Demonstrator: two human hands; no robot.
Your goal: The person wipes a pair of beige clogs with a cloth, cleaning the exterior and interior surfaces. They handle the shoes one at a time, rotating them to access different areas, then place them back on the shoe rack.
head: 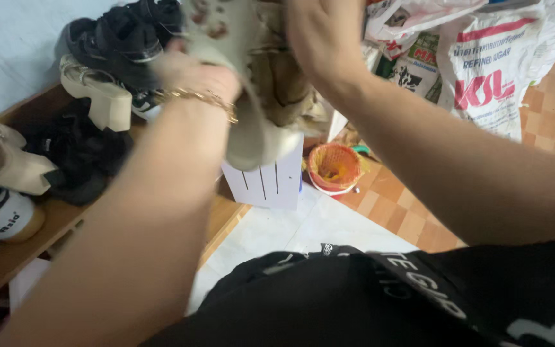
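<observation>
Wooden shoe shelf [52, 222], far left: beige shoes [8, 164], black shoes [81, 151], a cream block-heeled sandal [97, 96], black sneakers [120, 35] at the back. Left hand [194, 74], gold bracelet [203, 97] at the wrist: closed around a cream, dirt-marked shoe [242, 96], held up above the floor. Right hand [322, 38]: pressed on a crumpled tan cloth [284, 77] against that shoe; finger position cannot be told. White slatted box [268, 183] below. Orange mesh basket [334, 167] on tiled floor [406, 212]. White printed sack [489, 71], right.
</observation>
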